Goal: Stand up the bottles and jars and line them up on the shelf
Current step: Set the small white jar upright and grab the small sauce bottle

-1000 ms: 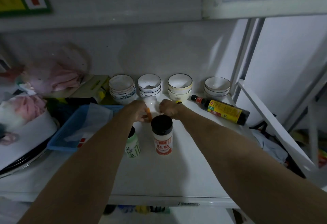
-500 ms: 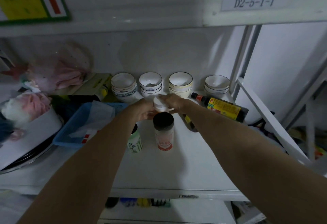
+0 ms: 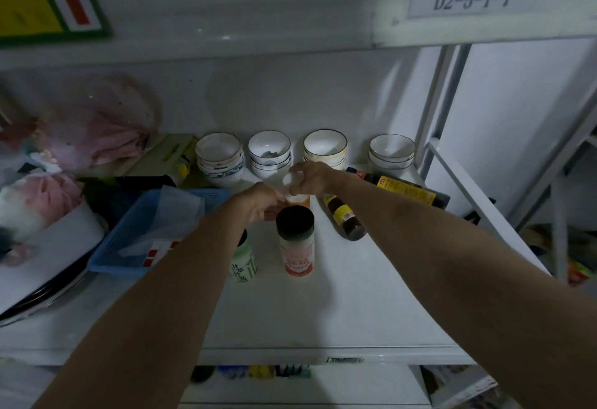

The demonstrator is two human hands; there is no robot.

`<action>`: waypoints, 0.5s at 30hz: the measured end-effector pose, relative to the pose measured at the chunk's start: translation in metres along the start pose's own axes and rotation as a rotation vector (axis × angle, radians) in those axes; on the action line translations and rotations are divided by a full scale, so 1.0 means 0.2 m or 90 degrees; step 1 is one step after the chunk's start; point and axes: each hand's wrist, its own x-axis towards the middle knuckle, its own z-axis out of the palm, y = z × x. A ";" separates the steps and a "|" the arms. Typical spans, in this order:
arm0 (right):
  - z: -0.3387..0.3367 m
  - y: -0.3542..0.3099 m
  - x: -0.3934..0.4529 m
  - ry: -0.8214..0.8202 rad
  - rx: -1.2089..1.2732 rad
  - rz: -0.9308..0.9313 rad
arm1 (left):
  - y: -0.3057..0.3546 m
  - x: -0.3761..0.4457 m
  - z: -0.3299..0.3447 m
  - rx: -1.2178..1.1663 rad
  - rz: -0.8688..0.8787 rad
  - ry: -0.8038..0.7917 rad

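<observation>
A person's two bare arms reach forward over a white shelf [image 3: 339,311] in dim light. Both hands meet on a small jar with a white lid and orange body [image 3: 298,199]. The left hand [image 3: 263,203] cups its left side; the right hand [image 3: 311,177] curls over the lid with fingertips pinching it. Whether the jar's base sits flat on the shelf cannot be told, since the hands hide it.

Risks, as a judgement: just nearer than the hands stands a tall jar with a black lid and red label [image 3: 295,240], close under the wrists, so drawing the arms back low could knock it over. A small green-labelled bottle [image 3: 244,258] stands partly hidden under the left forearm and could be swept the same way. Letting go before the held jar settles could tip it toward the stacked bowls [image 3: 269,151] just beyond the fingers.

Right of the right hand, a small dark bottle with a yellow label [image 3: 344,218] lies on its side beside the forearm. Further right, a longer dark sauce bottle [image 3: 399,187] also lies flat. Both, by my reading, still need standing
</observation>
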 end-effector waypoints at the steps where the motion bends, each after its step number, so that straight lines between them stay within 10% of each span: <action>1: -0.01 0.01 0.00 -0.011 -0.015 0.005 | 0.00 0.01 0.00 0.010 0.001 -0.004; 15: -0.05 0.05 -0.03 -0.026 0.067 0.020 | 0.04 0.03 0.04 0.042 0.007 -0.028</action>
